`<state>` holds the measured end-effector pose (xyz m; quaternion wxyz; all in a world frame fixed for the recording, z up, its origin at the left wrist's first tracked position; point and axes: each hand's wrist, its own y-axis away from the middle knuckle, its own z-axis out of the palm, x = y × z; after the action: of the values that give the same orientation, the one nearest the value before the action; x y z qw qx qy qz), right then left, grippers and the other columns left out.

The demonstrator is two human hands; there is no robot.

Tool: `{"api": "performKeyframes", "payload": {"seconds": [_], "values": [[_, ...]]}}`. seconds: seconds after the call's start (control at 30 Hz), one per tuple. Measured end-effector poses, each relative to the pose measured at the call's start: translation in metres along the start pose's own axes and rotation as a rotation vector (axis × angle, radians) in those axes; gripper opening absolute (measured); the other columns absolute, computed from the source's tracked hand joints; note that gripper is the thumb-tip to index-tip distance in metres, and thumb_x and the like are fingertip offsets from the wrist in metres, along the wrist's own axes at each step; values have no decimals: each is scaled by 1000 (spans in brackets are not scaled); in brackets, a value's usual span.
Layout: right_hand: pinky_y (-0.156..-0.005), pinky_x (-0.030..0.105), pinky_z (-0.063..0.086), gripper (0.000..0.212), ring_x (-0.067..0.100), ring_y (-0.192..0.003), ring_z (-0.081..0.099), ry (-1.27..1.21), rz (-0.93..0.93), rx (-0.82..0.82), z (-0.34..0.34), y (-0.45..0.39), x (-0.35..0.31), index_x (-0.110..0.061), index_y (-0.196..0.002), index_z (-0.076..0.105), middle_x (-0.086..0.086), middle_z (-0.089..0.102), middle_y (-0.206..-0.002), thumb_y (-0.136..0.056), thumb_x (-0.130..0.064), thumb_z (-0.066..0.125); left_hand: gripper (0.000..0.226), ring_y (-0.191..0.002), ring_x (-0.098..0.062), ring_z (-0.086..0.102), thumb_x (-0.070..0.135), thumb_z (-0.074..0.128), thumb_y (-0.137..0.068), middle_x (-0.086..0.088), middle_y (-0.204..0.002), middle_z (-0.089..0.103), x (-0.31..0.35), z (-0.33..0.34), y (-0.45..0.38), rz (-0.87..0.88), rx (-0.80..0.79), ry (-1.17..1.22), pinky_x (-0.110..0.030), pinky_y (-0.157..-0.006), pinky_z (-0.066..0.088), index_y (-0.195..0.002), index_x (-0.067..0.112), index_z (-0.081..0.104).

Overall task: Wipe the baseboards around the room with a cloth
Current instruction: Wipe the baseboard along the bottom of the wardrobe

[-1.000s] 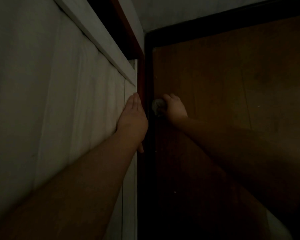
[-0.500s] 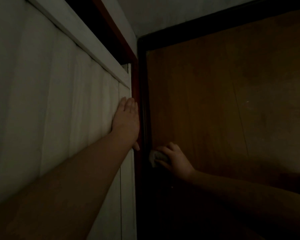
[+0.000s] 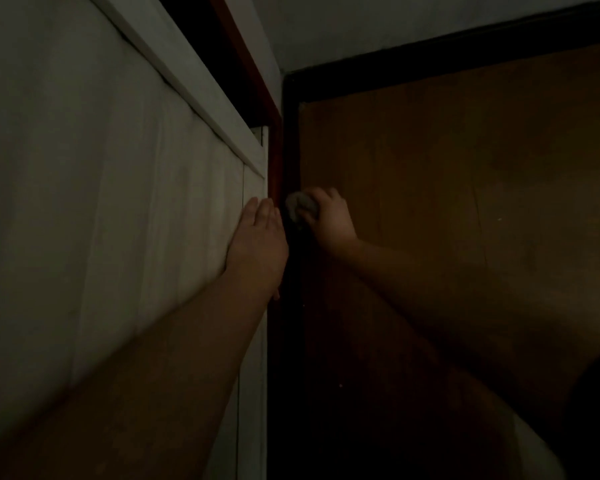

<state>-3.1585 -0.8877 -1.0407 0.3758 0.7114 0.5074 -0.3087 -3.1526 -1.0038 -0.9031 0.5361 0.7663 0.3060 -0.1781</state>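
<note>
Cloth (image 3: 300, 206) sits bunched at frame centre, gripped by the right hand (image 3: 329, 216) and pressed on the dark frame (image 3: 291, 140) beside the brown door (image 3: 465, 202). Left hand (image 3: 258, 237) lies flat and spread, holding nothing, on the pale panel (image 3: 101, 202) at left. Light is dim. Best done, I judge, with steady pressure, long strokes along the edge, and the left hand as a brace.

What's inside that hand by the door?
The right hand has its grip around a small pale cloth, pressed against the dark door frame. The fingers cover the rest of it.
</note>
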Motion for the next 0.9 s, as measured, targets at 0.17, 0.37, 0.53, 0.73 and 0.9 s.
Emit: {"api": "performKeyframes", "payload": {"seconds": [0.17, 0.37, 0.53, 0.73, 0.9], "values": [[-90, 33, 42, 44, 33, -117, 51, 94, 77, -38, -24, -75, -14, -16, -138, 48, 18, 49, -132, -97, -27, 58, 135, -152, -40, -1, 69, 71, -72, -28, -162, 1, 0, 3, -1, 9, 5, 17, -56, -120, -6, -151, -12, -2], [-93, 36, 44, 45, 34, -113, 54, 94, 32, 20, -44, -64, -11, -14, -133, 52, 19, 54, -126, -92, -28, 64, 141, -151, -40, -2, 71, 74, -67, -28, -162, 0, -2, 2, 1, 23, -5, 37, -57, -121, -6, -151, -12, -4], [-95, 36, 44, 42, 29, -113, 53, 5, -11, -20, -37, 20, 13, -18, -127, 56, 12, 57, -122, -89, -26, 69, 141, -151, -40, -2, 70, 75, -67, -29, -162, -1, -2, -2, 4, 12, -7, 28, -56, -120, -7, -151, -12, -3], [-89, 32, 38, 43, 27, -108, 49, 16, -102, -178, -2, 113, 15, -20, -125, 59, 7, 56, -115, -83, -21, 71, 145, -152, -37, -4, 69, 78, -64, -27, -163, -5, 0, -3, 1, -26, -35, 79, -49, -123, -5, -151, -11, -7], [-83, 27, 31, 45, 25, -103, 44, 43, -212, -143, 14, 146, 8, -19, -123, 64, 8, 52, -113, -80, -14, 73, 148, -152, -36, -4, 70, 78, -61, -26, -163, -3, 1, -3, 2, -30, -19, 97, -47, -122, -5, -151, -11, -6]]}}
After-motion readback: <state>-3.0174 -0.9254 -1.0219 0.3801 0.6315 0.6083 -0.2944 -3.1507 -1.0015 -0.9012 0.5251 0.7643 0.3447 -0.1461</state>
